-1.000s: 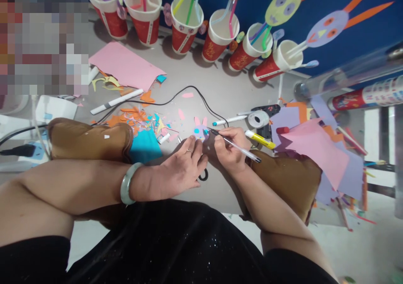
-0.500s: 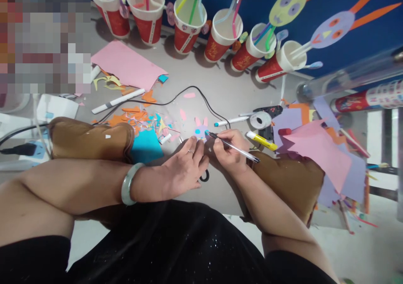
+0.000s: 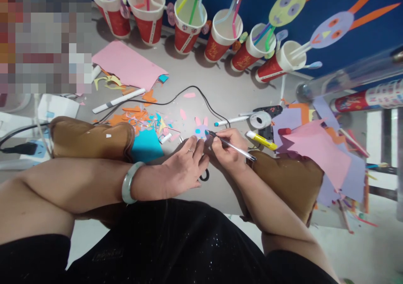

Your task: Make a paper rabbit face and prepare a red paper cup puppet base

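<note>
On the grey table lies a small purple paper rabbit face (image 3: 202, 129) with pink ears and blue eyes. My left hand (image 3: 188, 162) rests palm down, its fingers stretched out and the tips touching the face's lower edge. A pen (image 3: 232, 144) with a clear barrel is pinched in my right hand (image 3: 231, 145), its tip at the blue eye on the right. Below my left fingers shows a black loop handle (image 3: 205, 175), probably of scissors mostly covered by that hand.
Several red paper cups (image 3: 222, 36) with straws and paper faces stand along the back. Paper scraps (image 3: 138, 116) and a blue sheet (image 3: 147, 144) lie left. A yellow glue stick (image 3: 262, 140), a tape roll (image 3: 260, 119) and pink paper (image 3: 321, 149) are right. A black cable (image 3: 189, 89) crosses behind.
The pen in my right hand has shifted slightly to the left, its tip now over the right blue eye. My left hand stays in place.
</note>
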The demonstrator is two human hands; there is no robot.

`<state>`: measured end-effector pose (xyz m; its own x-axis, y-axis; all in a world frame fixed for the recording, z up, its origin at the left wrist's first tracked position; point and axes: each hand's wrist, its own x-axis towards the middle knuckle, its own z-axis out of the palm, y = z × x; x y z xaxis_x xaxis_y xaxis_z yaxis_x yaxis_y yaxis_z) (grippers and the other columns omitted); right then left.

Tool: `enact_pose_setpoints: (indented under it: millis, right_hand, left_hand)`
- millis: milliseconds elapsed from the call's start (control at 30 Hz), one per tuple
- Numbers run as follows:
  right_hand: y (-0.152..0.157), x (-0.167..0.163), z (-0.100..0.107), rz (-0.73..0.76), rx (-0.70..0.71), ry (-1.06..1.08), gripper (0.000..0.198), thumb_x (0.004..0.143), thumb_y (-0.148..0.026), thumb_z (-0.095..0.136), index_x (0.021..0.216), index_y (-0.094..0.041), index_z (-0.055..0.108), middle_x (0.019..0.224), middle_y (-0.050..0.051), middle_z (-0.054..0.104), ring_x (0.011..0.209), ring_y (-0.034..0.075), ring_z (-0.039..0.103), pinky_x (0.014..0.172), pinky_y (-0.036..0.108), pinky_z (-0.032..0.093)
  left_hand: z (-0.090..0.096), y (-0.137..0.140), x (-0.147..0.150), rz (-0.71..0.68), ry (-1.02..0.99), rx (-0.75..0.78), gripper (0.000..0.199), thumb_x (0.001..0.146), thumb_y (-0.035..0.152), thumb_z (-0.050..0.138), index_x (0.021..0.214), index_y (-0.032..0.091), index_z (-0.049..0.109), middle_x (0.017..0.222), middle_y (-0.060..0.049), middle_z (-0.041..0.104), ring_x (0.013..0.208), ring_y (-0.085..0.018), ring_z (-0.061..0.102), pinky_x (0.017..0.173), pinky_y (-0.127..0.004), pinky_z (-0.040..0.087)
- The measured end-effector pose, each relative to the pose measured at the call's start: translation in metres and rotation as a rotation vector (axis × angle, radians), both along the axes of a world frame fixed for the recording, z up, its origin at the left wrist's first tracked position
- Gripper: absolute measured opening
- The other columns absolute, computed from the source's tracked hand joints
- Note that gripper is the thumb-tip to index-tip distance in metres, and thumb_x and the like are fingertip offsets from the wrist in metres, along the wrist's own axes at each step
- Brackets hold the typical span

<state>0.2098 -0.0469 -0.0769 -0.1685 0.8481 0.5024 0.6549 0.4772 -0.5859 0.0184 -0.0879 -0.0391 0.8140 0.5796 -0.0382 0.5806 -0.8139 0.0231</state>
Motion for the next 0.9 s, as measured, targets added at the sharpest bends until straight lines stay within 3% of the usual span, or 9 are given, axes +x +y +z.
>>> enact_pose_setpoints:
  millis: [567, 900]
  right_hand:
    - [0.0003, 0.0007, 0.0003, -0.024, -0.023, -0.011, 0.003, 0.084, -0.022, 0.061, 0.087, -0.023, 0.059, 0.068, -0.002, 0.067, 0.055, 0.014, 0.062, 0.056, 0.026, 0.054]
    - [-0.0006, 0.0015, 0.0003, -0.036, -0.073, -0.028, 0.003, 0.084, -0.026, 0.059, 0.084, -0.023, 0.058, 0.064, -0.002, 0.064, 0.054, 0.014, 0.061, 0.055, 0.027, 0.054]
  left_hand:
    - [-0.0003, -0.0006, 0.0001, -0.015, -0.006, 0.021, 0.088, 0.086, 0.07, 0.065, 0.139, 0.001, 0.056, 0.143, -0.035, 0.056, 0.138, -0.044, 0.052, 0.117, -0.059, 0.031]
    - [0.0057, 0.0034, 0.0001, -0.025, 0.012, -0.049, 0.084, 0.087, 0.066, 0.067, 0.139, 0.001, 0.056, 0.144, -0.034, 0.055, 0.138, -0.044, 0.054, 0.117, -0.06, 0.034]
